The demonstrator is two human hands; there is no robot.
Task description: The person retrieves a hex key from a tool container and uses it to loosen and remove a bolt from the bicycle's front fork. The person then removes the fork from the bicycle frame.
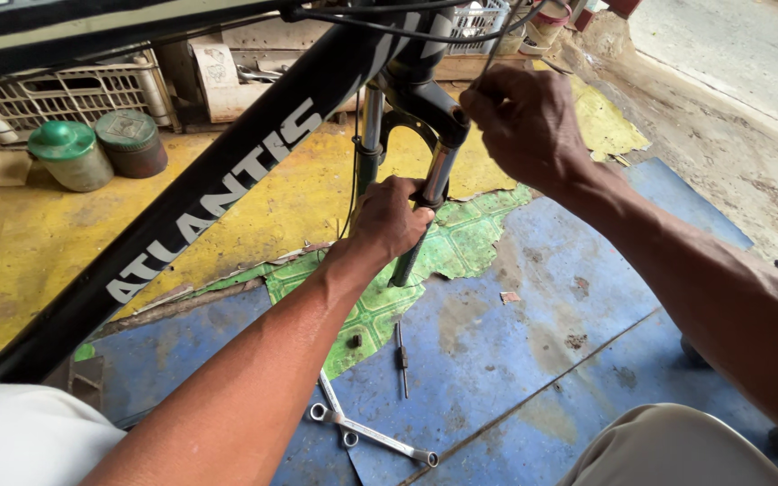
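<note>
A black bicycle frame [227, 171] slants across the view, its suspension fork [425, 135] hanging with no wheel. My left hand [389, 220] is closed around the lower part of one fork leg [404, 265]. Higher up, beside the fork crown, my right hand [520, 121] pinches a thin black cable [497, 49] that runs upward from it. More black cables [362, 22] loop near the head tube.
On the worn blue, green and yellow floor lie two ring spanners [371, 432] and a thin axle rod [401, 355]. Two lidded tins [96, 148] and plastic crates [65, 94] stand at the back left. A concrete path [731, 81] runs at the right.
</note>
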